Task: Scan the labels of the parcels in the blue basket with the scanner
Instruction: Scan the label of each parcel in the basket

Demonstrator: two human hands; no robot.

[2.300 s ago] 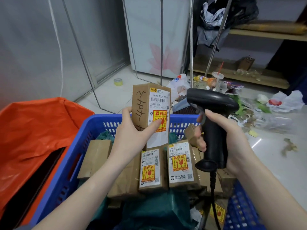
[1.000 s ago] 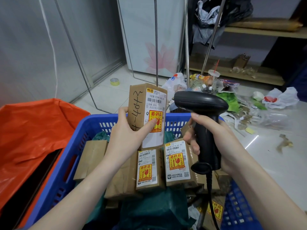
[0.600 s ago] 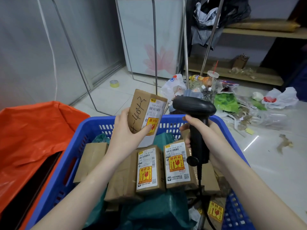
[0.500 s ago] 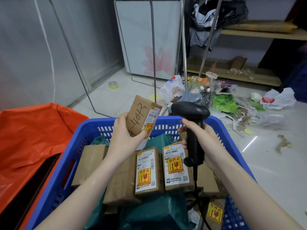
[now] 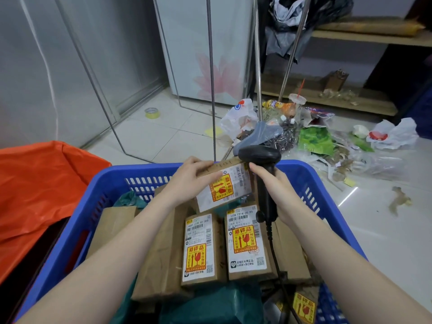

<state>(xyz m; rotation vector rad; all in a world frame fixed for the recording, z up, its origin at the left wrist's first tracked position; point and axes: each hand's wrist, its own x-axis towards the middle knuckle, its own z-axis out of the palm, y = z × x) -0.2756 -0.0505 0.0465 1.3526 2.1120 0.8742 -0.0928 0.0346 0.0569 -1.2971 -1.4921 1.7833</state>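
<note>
A blue basket (image 5: pixel 98 195) in front of me holds several brown cardboard parcels with white labels and yellow-red fragile stickers. My left hand (image 5: pixel 187 181) grips one small parcel (image 5: pixel 224 185), tipped on its side with the label up, low over the far end of the basket. My right hand (image 5: pixel 273 190) holds a black corded scanner (image 5: pixel 261 160) by its handle, its head just above the held parcel's right end. Two labelled parcels (image 5: pixel 199 246) (image 5: pixel 246 242) lie side by side below. Green plastic bags (image 5: pixel 210 305) lie among them.
An orange bag (image 5: pixel 39 183) sits left of the basket. Litter, plastic bags and bottles (image 5: pixel 304 134) are strewn on the tiled floor beyond it. Thin metal rods (image 5: pixel 211 78) stand behind, with a roll of tape (image 5: pixel 152 112) on the floor and wooden shelves (image 5: pixel 350 36) at right.
My left hand has lowered the parcel from upright into the basket's far end and turned it on its side. The scanner has come down with my right hand and drawn closer to it.
</note>
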